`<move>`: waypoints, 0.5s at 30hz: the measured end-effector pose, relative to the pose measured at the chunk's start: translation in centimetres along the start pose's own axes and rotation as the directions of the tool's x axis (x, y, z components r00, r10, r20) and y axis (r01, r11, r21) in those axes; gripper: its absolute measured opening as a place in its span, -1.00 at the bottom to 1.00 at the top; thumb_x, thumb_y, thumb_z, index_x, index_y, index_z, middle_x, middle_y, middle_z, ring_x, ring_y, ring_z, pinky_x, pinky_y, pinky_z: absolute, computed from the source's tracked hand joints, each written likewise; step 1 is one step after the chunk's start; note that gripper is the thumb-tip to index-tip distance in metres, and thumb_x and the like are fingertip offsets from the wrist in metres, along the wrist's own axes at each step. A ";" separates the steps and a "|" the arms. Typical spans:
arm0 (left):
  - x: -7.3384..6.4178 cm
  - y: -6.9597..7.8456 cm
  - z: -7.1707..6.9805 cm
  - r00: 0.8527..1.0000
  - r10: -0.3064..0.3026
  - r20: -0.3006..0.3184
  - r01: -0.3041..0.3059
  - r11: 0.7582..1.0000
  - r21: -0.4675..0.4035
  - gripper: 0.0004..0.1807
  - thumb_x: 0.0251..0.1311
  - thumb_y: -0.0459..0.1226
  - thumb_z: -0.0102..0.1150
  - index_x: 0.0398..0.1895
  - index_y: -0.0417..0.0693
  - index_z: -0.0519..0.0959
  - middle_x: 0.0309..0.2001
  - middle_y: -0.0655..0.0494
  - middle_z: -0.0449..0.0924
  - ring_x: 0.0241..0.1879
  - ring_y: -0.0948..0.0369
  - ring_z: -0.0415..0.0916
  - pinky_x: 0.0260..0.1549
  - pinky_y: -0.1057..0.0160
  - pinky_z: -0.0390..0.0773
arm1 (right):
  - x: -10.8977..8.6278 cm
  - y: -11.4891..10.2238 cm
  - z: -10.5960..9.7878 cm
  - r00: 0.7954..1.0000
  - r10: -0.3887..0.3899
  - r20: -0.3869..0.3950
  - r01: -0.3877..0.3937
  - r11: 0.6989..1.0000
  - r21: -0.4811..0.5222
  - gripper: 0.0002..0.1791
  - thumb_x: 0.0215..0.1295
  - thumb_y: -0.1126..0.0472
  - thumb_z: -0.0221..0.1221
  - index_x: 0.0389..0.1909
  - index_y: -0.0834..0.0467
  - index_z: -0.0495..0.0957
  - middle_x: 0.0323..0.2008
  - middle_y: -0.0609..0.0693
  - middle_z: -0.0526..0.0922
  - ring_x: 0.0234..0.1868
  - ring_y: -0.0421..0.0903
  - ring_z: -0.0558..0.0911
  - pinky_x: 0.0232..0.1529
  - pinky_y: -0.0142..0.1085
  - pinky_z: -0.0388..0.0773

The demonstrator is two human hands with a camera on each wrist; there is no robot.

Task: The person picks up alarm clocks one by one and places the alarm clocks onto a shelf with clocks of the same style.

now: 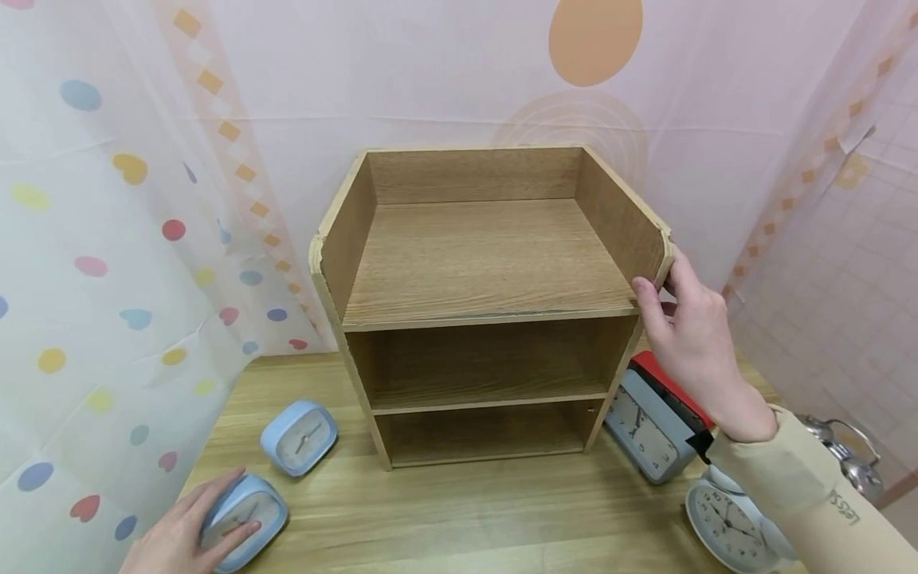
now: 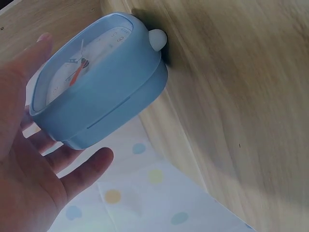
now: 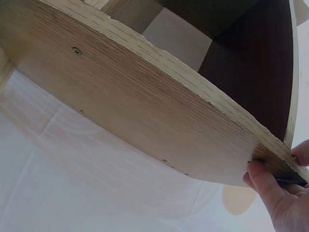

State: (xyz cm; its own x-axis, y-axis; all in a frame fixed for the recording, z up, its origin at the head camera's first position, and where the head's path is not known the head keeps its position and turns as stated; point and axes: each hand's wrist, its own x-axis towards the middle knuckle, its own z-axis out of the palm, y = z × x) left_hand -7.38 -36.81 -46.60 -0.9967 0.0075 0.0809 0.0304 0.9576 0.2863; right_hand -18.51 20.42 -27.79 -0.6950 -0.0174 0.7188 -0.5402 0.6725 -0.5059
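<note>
My left hand [image 1: 179, 532] holds a rounded light-blue alarm clock [image 1: 253, 526] on the table at the lower left. In the left wrist view the thumb lies along the face side of the clock [image 2: 101, 92] and the fingers reach behind and under it. A second, similar blue alarm clock [image 1: 299, 438] stands just behind. My right hand [image 1: 692, 343] grips the upper front edge of the right side panel of a wooden shelf [image 1: 473, 255]. The right wrist view shows thumb and fingers on either side of that panel [image 3: 145, 111].
Right of the shelf, a grey-blue rectangular clock [image 1: 641, 430] leans by a red object [image 1: 667, 383]. A white round clock [image 1: 731, 530] and a silver twin-bell clock [image 1: 853, 462] sit partly behind the right forearm. A patterned curtain [image 1: 430, 72] surrounds the wooden table [image 1: 459, 510].
</note>
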 end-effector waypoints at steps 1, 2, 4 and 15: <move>0.0 0.0 0.0 1.000 -0.002 0.002 0.002 1.000 0.000 -0.10 0.18 0.19 0.46 0.45 -0.13 0.43 0.26 -0.37 0.61 0.13 -0.36 0.63 -0.11 -0.31 0.65 | 0.0 0.0 0.0 1.000 0.000 -0.002 0.000 1.000 0.000 -0.48 0.54 0.33 0.15 0.44 0.35 0.38 0.15 0.42 0.70 0.07 0.31 0.76 -0.12 -0.84 0.42; 0.1 0.0 0.0 1.000 -0.004 0.005 0.004 1.000 0.001 -0.10 0.18 0.19 0.46 0.45 -0.12 0.43 0.26 -0.36 0.61 0.13 -0.36 0.62 -0.12 -0.30 0.65 | 0.0 0.0 0.0 1.000 0.003 -0.004 -0.003 1.000 0.000 -0.49 0.54 0.33 0.15 0.43 0.36 0.38 0.14 0.42 0.70 0.07 0.30 0.76 -0.12 -0.88 0.36; 0.1 0.0 0.0 1.000 -0.007 0.011 0.007 1.000 0.000 -0.10 0.18 0.20 0.46 0.45 -0.11 0.44 0.26 -0.35 0.62 0.13 -0.35 0.63 -0.13 -0.29 0.66 | 0.0 0.0 0.1 1.000 0.004 -0.004 -0.004 1.000 -0.006 -0.49 0.54 0.33 0.15 0.43 0.37 0.38 0.15 0.43 0.70 0.08 0.31 0.76 -0.13 -0.71 0.55; 0.4 0.1 0.2 0.998 -0.056 0.034 0.055 0.998 0.019 -0.14 0.20 0.21 0.43 0.43 -0.08 0.45 0.16 -0.29 0.67 0.00 -0.21 0.70 -0.22 -0.23 0.67 | 0.0 -0.1 0.0 1.000 0.012 0.005 -0.012 0.999 -0.031 -0.51 0.54 0.31 0.15 0.41 0.36 0.40 0.15 0.41 0.70 0.08 0.31 0.77 -0.14 -0.15 0.67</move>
State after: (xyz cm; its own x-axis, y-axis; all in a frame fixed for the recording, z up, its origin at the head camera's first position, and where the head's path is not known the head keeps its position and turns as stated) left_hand -7.78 -36.70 -46.71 -0.9988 -0.0363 0.0325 -0.0261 0.9618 0.2724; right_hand -18.49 20.36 -27.77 -0.7037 -0.0131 0.7104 -0.5168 0.6955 -0.4991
